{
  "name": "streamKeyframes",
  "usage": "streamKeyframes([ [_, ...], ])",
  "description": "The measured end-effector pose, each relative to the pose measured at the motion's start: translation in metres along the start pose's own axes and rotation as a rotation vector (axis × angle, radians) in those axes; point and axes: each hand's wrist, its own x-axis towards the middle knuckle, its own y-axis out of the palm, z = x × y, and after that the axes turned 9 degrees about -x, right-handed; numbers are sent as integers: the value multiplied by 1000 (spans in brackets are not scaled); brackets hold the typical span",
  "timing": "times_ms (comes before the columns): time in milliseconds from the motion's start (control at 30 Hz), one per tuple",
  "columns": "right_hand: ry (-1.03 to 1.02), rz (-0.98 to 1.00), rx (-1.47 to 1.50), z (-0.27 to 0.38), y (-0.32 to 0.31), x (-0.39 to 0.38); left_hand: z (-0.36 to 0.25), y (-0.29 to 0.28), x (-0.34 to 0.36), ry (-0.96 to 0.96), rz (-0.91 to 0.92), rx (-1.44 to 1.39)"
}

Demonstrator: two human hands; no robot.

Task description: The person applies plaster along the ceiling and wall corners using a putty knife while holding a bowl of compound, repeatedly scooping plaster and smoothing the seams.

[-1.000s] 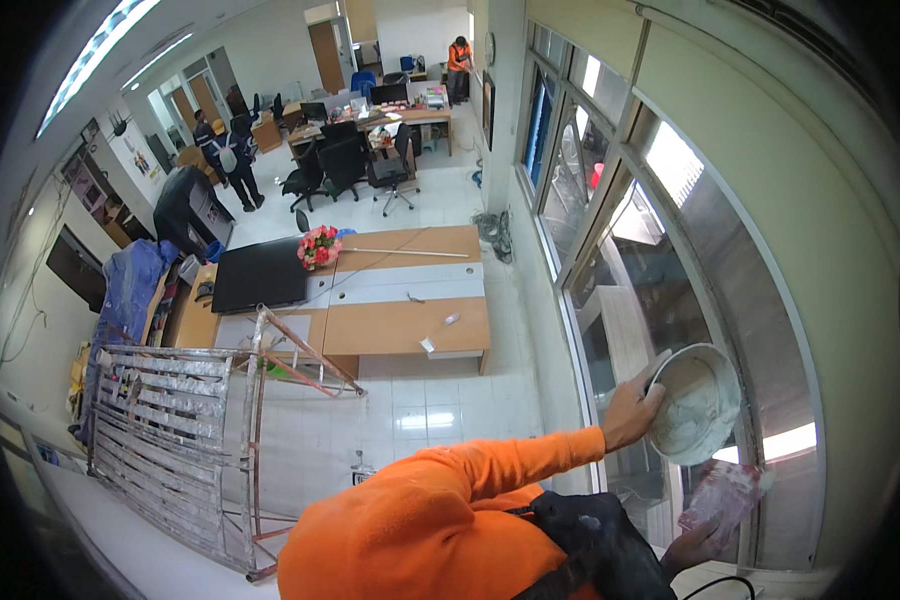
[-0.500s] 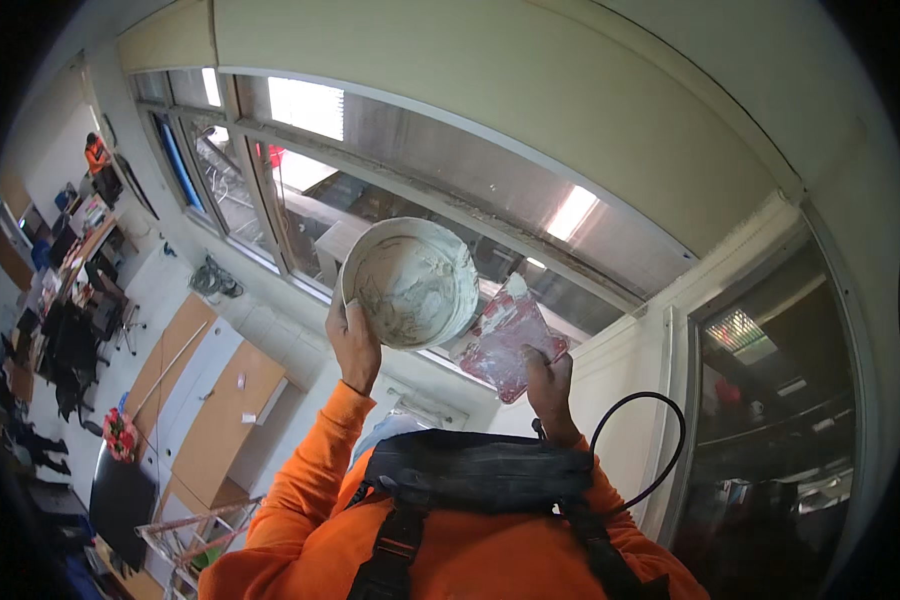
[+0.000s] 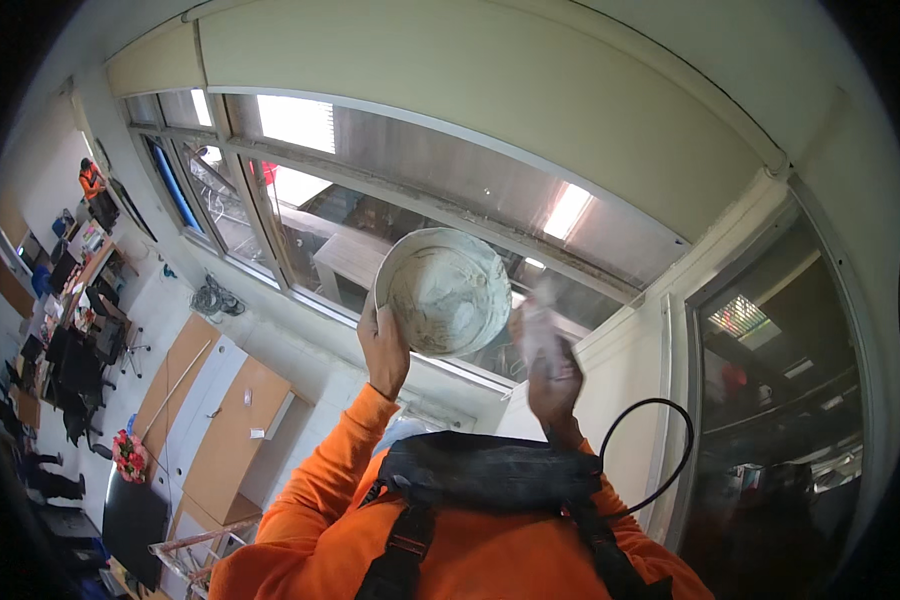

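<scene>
My left hand (image 3: 384, 350) grips the rim of a round pale bucket (image 3: 442, 290), its thumb at the near left edge. The bucket is tipped toward me, and whitish-grey plaster coats its inside wall and bottom. Just right of it, my right hand (image 3: 554, 382) is closed around a flat, plaster-smeared spreader (image 3: 540, 330), which is turned nearly edge-on and blurred by motion. The spreader is apart from the bucket. Its red face is hidden from this angle.
Beyond the bucket runs a framed window (image 3: 390, 190) under a cream wall panel (image 3: 470, 90). A glass door (image 3: 770, 400) stands at right. Lower left are a wooden desk (image 3: 235, 410), a red flower bunch (image 3: 130, 455) and a ladder frame (image 3: 185, 550). A person (image 3: 95, 190) stands far left.
The bucket and my left hand have shifted right. My right hand has turned the spreader from showing its broad red face to nearly edge-on, close beside the bucket.
</scene>
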Motion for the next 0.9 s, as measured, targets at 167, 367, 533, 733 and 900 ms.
streamKeyframes([
  [167, 2, 265, -82, -73, -9, -12, 15, 20, 8, 8, -37, -109],
  [367, 469, 349, 414, 13, -70, 49, 9, 11, -5, 107, 63, 222],
  [533, 509, 386, 520, 0, -15, 76, 1, 26, -27, 99, 161, 288],
  [733, 659, 472, 612, 6, -3, 90, 17, 22, -28, 238, 298, 377],
  [900, 449, 555, 437, 12, 16, 88, 17, 19, -27, 203, 343, 360],
])
